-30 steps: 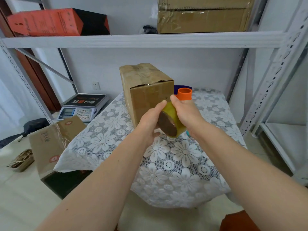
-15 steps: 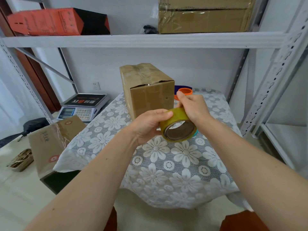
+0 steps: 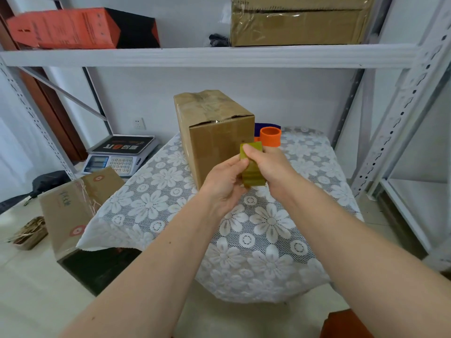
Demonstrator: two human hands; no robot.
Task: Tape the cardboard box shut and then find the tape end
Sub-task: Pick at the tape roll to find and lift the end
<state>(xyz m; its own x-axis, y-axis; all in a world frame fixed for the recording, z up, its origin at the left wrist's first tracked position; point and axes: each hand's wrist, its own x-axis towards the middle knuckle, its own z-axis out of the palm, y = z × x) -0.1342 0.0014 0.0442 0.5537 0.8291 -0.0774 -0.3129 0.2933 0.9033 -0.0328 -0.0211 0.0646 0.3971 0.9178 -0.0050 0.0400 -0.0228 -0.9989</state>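
HANDS: a yellowish tape roll (image 3: 252, 167) is held edge-on between the left hand (image 3: 225, 182) and right hand (image 3: 274, 167), fingers curled round it | SURFACE: a white floral lace tablecloth (image 3: 256, 235) is spread beneath the fingers | BEYOND: a cardboard box (image 3: 214, 135) is stood just behind the fingertips, an orange cylinder (image 3: 270, 139) beside it | ROOM: a scale (image 3: 122, 154) is seen far left, grey shelving (image 3: 210, 56) above
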